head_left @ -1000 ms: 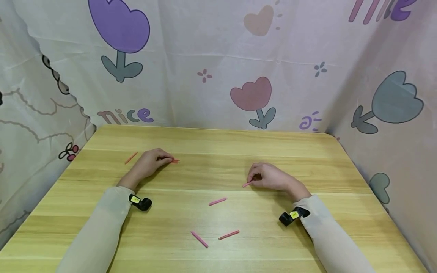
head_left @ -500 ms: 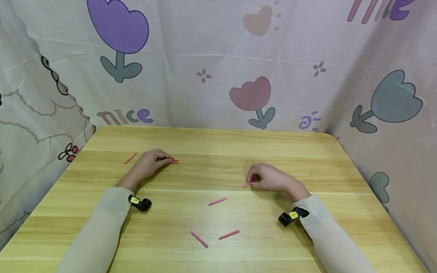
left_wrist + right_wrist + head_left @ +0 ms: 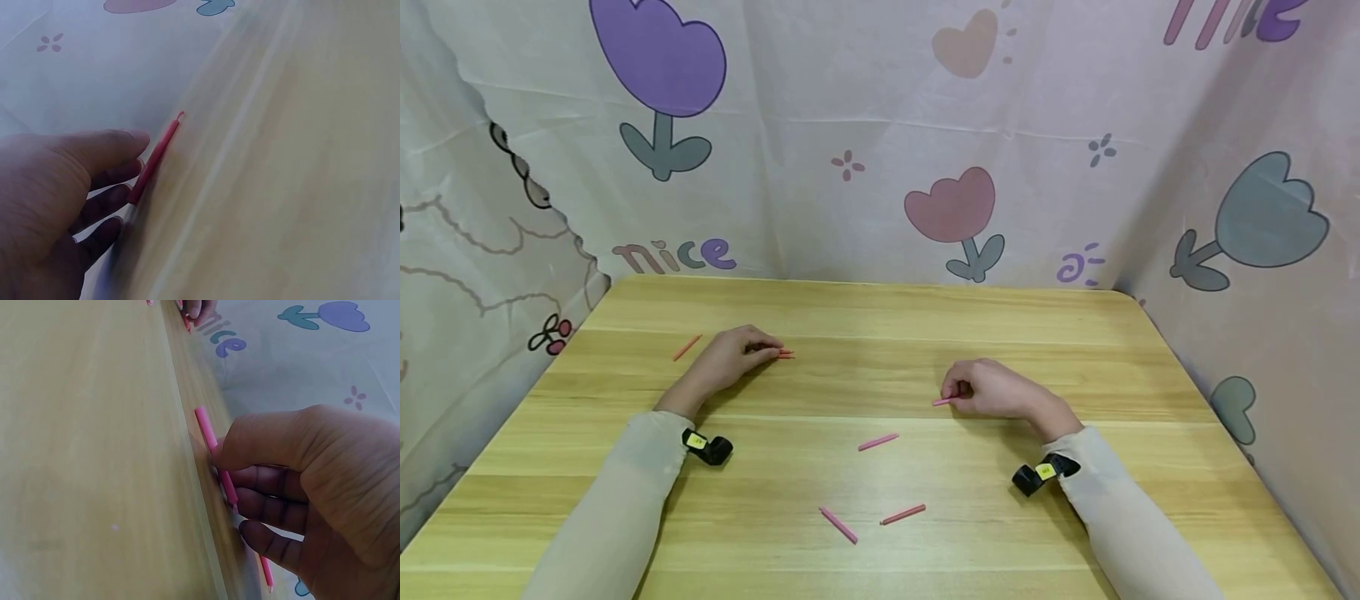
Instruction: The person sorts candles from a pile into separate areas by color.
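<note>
At the far left of the table, my left hand (image 3: 741, 357) pinches a thin red candle (image 3: 154, 160) between thumb and fingers. Its wick end points away from the palm in the left wrist view. Two red candle ends (image 3: 786, 357) stick out side by side past the fingertips in the head view. My right hand (image 3: 988, 387), right of centre, pinches a pink candle (image 3: 215, 453) between thumb and fingertips, close over the wood. A second pink candle (image 3: 266, 572) shows beyond the lower fingers in the right wrist view; the hand hides it in the head view.
On the wooden table (image 3: 737, 500) lie a pink candle (image 3: 878, 442) in the middle, another pink candle (image 3: 838, 526) and a brownish-red candle (image 3: 903, 515) nearer the front. An orange candle (image 3: 687, 347) lies left of the left hand. A printed cloth (image 3: 820, 225) hangs behind the table.
The pink candle's free end has swung slightly upward in the right fingers, so it lies more level in the head view. The left hand stays in place.
</note>
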### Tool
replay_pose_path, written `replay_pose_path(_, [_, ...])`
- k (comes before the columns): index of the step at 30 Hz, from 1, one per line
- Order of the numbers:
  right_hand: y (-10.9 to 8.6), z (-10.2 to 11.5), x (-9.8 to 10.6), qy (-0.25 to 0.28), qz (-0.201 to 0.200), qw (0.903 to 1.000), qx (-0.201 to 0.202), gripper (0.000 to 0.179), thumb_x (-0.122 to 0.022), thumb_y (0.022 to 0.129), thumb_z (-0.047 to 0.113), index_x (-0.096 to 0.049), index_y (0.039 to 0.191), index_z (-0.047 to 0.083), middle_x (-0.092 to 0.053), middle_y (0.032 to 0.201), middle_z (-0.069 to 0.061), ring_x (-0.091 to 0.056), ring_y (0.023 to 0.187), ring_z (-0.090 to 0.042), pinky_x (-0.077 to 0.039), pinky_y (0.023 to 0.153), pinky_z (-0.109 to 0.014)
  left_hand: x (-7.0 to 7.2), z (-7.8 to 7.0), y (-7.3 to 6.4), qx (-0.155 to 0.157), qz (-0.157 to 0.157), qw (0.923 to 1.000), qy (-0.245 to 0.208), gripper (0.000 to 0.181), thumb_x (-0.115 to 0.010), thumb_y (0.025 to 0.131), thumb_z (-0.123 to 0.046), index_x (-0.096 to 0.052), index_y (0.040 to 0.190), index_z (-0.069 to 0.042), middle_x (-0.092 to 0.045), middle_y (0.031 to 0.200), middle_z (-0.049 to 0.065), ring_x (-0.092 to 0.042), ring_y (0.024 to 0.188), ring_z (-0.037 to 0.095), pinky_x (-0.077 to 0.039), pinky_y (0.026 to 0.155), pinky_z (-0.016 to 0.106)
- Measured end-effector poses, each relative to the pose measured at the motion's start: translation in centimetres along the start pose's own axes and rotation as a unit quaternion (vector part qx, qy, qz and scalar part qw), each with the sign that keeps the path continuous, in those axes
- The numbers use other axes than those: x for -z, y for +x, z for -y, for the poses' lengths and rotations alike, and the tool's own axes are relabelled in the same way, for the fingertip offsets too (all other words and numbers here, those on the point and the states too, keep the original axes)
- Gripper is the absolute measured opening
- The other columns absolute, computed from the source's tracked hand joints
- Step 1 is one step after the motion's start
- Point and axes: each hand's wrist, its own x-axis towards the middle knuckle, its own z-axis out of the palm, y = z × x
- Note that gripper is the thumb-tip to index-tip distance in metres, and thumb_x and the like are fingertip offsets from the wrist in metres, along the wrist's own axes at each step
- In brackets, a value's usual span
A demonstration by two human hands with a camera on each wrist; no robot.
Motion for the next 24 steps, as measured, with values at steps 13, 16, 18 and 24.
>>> replay_pose_path(13, [-0.2,0.0,0.2,0.001,-0.003,0.9999,-0.013,0.012,-0.071,0.086,0.008,-0.067,0.089,0.020,-0.057,0.081,0.010,-0.053,0.073,-0.009,-0.048,0.063,-0.026,0.4,-1.9,0.0,-0.015,0.002,0.9999,-0.004,0.022,-0.066,0.095,-0.021,-0.074,0.111,-0.009,-0.068,0.107,0.008,-0.062,0.102,0.028,-0.047,0.092,0.048])
replay_pose_path(16, [-0.2,-0.1,0.3,-0.001,-0.007,0.9999,-0.013,0.013,-0.071,0.086,0.008,-0.067,0.089,0.020,-0.057,0.081,0.011,-0.053,0.073,-0.008,-0.048,0.064,-0.026,0.5,-2.4,0.1,-0.017,0.003,0.9997,-0.016,0.021,-0.067,0.095,-0.022,-0.074,0.110,-0.009,-0.068,0.107,0.007,-0.062,0.103,0.028,-0.048,0.091,0.049])
replay_pose_path(18, [-0.2,-0.1,0.4,-0.002,-0.010,0.9999,-0.012,0.013,-0.070,0.086,0.008,-0.067,0.089,0.020,-0.057,0.080,0.011,-0.053,0.073,-0.008,-0.048,0.064,-0.026,0.4,-2.7,0.1,-0.018,0.005,0.9996,-0.020,0.022,-0.068,0.094,-0.023,-0.074,0.110,-0.009,-0.068,0.107,0.007,-0.062,0.102,0.027,-0.049,0.090,0.048])
replay_pose_path(24, [-0.3,-0.2,0.6,0.004,-0.016,0.9998,-0.012,0.012,-0.069,0.087,0.009,-0.067,0.090,0.020,-0.057,0.079,0.011,-0.053,0.073,-0.009,-0.047,0.064,-0.027,0.2,-3.6,0.3,-0.021,0.014,0.9996,-0.010,0.024,-0.068,0.094,-0.022,-0.073,0.113,-0.008,-0.067,0.107,0.006,-0.062,0.101,0.025,-0.050,0.089,0.047])
